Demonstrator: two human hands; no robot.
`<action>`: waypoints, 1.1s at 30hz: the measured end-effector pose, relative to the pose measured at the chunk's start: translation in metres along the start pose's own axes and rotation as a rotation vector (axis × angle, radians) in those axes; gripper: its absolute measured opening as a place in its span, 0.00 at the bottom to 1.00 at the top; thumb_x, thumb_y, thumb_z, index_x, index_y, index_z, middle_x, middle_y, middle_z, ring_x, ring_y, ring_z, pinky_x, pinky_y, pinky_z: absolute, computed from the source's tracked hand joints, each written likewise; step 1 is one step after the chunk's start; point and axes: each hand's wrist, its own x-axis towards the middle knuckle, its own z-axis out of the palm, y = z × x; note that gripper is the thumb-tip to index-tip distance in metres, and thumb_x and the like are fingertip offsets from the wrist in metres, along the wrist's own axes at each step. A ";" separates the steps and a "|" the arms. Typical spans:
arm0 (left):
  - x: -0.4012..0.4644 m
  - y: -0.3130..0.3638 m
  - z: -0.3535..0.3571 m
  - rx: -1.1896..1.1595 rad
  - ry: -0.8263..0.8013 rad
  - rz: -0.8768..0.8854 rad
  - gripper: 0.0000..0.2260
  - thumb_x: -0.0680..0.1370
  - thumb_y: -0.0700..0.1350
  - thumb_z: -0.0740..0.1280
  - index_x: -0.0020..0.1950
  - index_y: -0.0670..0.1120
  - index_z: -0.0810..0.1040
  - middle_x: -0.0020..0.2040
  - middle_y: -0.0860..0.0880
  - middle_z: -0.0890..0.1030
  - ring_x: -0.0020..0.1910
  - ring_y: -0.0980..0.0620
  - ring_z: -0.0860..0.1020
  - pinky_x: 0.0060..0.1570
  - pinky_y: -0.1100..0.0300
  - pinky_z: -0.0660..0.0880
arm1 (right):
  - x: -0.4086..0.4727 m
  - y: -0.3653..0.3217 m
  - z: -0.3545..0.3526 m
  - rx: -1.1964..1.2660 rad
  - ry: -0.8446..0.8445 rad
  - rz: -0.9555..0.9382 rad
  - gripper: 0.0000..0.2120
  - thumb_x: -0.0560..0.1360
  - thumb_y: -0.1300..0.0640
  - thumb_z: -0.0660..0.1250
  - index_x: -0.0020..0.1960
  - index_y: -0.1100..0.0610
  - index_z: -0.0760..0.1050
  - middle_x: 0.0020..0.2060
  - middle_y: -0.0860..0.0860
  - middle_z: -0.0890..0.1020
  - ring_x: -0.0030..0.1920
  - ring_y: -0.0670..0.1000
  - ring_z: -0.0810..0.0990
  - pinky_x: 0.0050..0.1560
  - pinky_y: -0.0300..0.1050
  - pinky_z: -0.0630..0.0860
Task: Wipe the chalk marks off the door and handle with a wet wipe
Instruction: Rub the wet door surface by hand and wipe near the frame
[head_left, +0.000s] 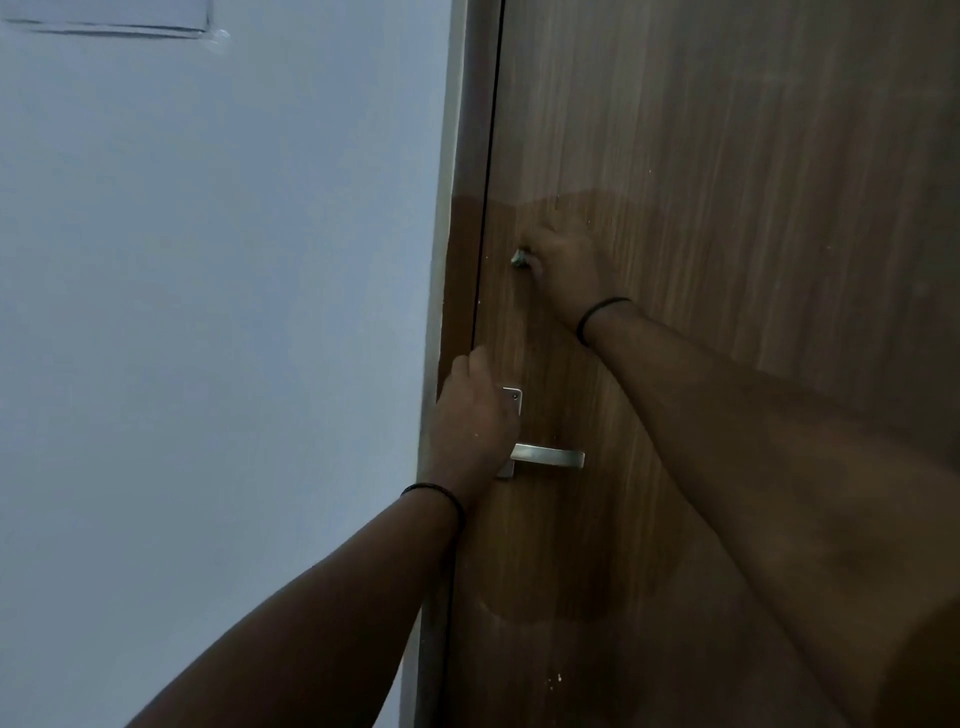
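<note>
A brown wood-grain door (727, 208) fills the right half of the view. My right hand (563, 262) presses a bunched grey wet wipe (520, 259) against the door above the lock, its fingers curled round the wipe. A silver lever handle (550, 457) on a silver backplate (513, 397) sits lower down. My left hand (475, 415) lies over the backplate and the handle's base, fingers curled toward the door edge; whether it grips anything is hidden. Small white chalk specks (553, 679) show low on the door.
A pale blue-white wall (208, 312) takes up the left half. The door frame (441, 260) runs down between wall and door. A faint rectangular panel outline (114, 26) sits at the wall's top left.
</note>
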 end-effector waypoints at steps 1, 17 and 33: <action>0.001 -0.004 0.002 -0.001 0.008 0.004 0.14 0.79 0.43 0.64 0.64 0.46 0.71 0.54 0.48 0.76 0.46 0.54 0.75 0.41 0.64 0.70 | 0.004 0.005 0.000 -0.002 0.002 -0.013 0.08 0.80 0.64 0.61 0.52 0.64 0.78 0.52 0.60 0.78 0.53 0.58 0.75 0.50 0.49 0.72; -0.023 -0.015 -0.006 -0.026 0.014 -0.042 0.10 0.81 0.43 0.61 0.61 0.46 0.71 0.54 0.49 0.77 0.46 0.55 0.75 0.40 0.65 0.70 | -0.010 0.008 0.012 0.194 0.049 0.277 0.08 0.79 0.58 0.65 0.53 0.61 0.79 0.52 0.59 0.78 0.50 0.55 0.77 0.45 0.41 0.65; -0.021 -0.011 -0.011 -0.028 0.030 -0.069 0.09 0.81 0.44 0.61 0.61 0.47 0.71 0.53 0.50 0.76 0.46 0.55 0.74 0.41 0.64 0.71 | -0.030 -0.008 0.033 0.212 -0.030 0.124 0.05 0.80 0.58 0.63 0.51 0.60 0.75 0.49 0.56 0.75 0.44 0.52 0.72 0.43 0.47 0.71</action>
